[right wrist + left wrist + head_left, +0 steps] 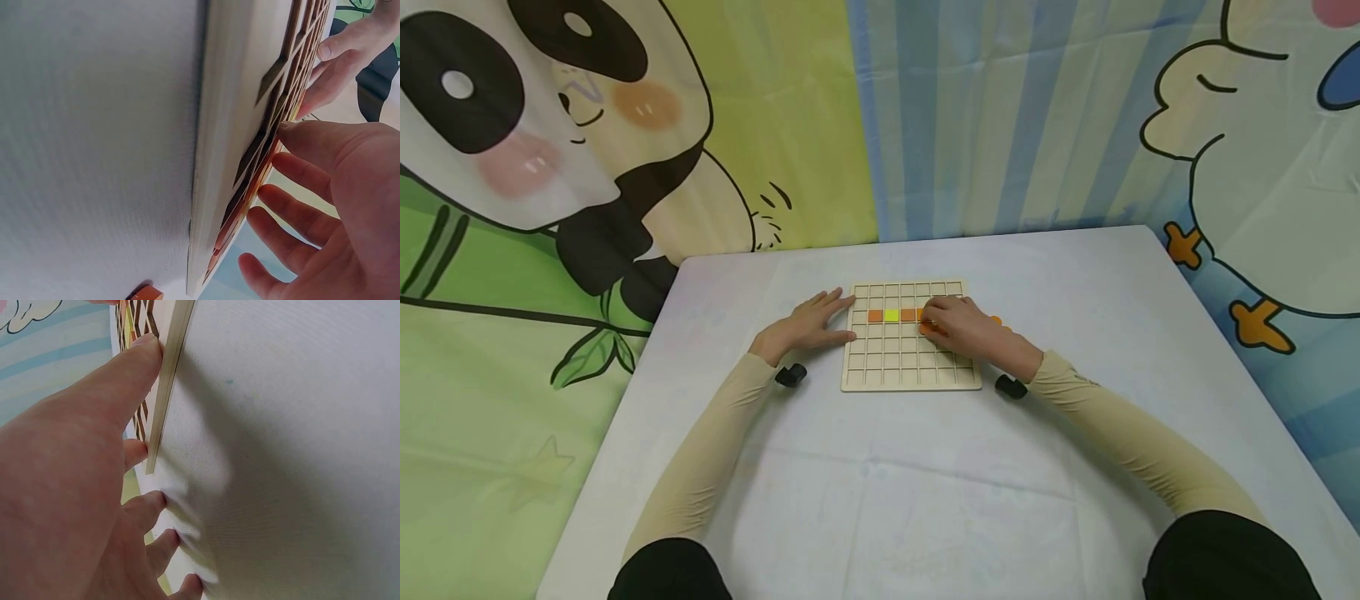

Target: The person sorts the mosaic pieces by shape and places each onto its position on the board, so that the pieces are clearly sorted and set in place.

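Observation:
A square wooden grid board [895, 379] lies flat on the table. Along one of its upper rows sit orange tiles [876, 317] with a yellow-green tile [891, 316] among them. At the board's left edge, my left hand [808, 323] is spread, its thumb touching the rim [170, 365] in the left wrist view. My right hand [966, 327] reaches over the board's right half, fingertips down at the orange pieces [928, 329] and partly covering them. The right wrist view shows its fingers [300, 212] loosely bent against the grid, with no piece visible between them.
Just right of the board, behind my right hand, lie orange pieces [996, 320], mostly hidden; one orange piece [148, 293] shows on the cloth in the right wrist view. A white cloth [887, 500] covers the table. Cartoon-printed curtains [955, 117] hang behind it.

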Motion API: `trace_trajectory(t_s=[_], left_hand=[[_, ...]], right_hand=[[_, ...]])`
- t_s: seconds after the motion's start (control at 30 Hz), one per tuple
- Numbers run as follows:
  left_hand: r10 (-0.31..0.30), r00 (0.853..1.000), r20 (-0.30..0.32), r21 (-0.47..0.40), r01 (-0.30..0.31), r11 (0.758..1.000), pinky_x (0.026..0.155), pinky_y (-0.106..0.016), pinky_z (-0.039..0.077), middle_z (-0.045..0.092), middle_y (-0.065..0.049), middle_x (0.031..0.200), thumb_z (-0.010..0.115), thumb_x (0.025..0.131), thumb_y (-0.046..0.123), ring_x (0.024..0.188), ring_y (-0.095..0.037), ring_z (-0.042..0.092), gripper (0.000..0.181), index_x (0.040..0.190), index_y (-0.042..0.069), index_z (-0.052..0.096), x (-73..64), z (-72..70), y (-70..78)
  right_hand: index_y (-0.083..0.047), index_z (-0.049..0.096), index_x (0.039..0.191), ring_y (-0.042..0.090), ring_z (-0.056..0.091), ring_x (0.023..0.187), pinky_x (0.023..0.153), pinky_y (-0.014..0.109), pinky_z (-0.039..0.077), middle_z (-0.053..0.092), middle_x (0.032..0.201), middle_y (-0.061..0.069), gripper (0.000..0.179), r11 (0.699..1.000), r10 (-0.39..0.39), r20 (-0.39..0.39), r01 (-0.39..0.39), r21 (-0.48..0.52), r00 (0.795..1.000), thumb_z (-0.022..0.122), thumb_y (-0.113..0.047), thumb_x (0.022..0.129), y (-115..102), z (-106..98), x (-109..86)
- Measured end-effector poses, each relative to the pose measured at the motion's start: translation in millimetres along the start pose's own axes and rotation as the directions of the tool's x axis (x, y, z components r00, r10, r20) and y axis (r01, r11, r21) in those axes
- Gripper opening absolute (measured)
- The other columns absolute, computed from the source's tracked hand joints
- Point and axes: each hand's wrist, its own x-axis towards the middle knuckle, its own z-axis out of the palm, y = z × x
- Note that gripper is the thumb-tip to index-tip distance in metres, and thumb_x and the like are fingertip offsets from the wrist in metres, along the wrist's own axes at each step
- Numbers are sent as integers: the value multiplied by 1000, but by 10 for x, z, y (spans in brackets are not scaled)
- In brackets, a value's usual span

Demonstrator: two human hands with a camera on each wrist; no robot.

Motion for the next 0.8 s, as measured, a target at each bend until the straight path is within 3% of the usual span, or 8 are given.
trace_trajectory(t_s=[0.33,0.8], left_hand=[[22,1000,-8,9,-22,1000,125,-61,12,7,-9,171,57,94,63,157,-39,4,85,162,27,20,11,0,-14],[6,1000,6,2,-6,1000,125,-62,11,5,-6,171,55,94,65,157,-37,2,86,162,29,18,27,6,-31]], right_hand=[[-14,73,107,27,63,105,88,52,49,67,116,8,12,1000,-29,-32,29,-12,999,67,-15,97,-1,0,-2],[-14,73,105,27,64,101,80,50,51,67,114,9,11,998,-59,-62,57,-34,996,69,-15,95,8,5,-16]])
